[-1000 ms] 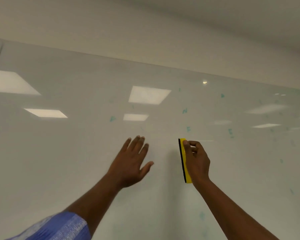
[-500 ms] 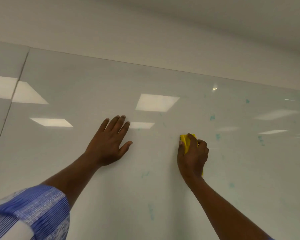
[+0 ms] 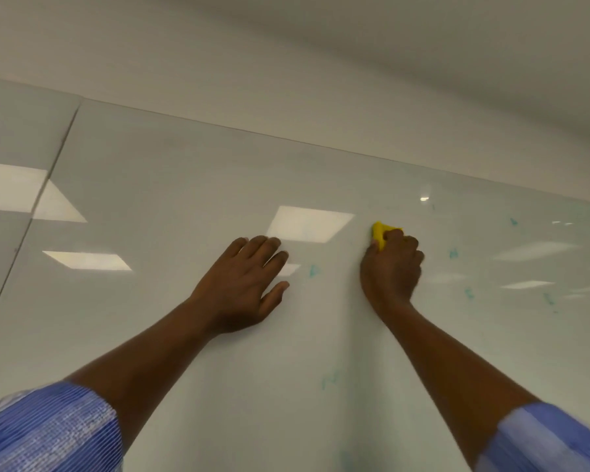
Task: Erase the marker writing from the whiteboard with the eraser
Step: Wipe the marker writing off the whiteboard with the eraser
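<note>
A glossy whiteboard (image 3: 171, 328) fills the wall in front of me. My right hand (image 3: 390, 270) is closed around a yellow eraser (image 3: 381, 233) and presses it against the board; only the eraser's top end shows above my fingers. My left hand (image 3: 244, 284) lies flat on the board to the left, fingers spread, holding nothing. Faint teal marker smudges remain: one (image 3: 314, 271) between my hands, a fainter one (image 3: 331, 381) lower down, and several (image 3: 469, 292) scattered to the right of the eraser.
A vertical seam (image 3: 31, 219) splits the board from another panel at the left. The board's top edge (image 3: 286, 139) meets a plain wall below the ceiling. Ceiling light reflections (image 3: 309, 223) glare on the surface. Blue striped sleeves (image 3: 48, 434) show at the bottom corners.
My right hand has slid the eraser upward and to the right across the board, having turned it flat against the surface. My left hand has settled flat on the board.
</note>
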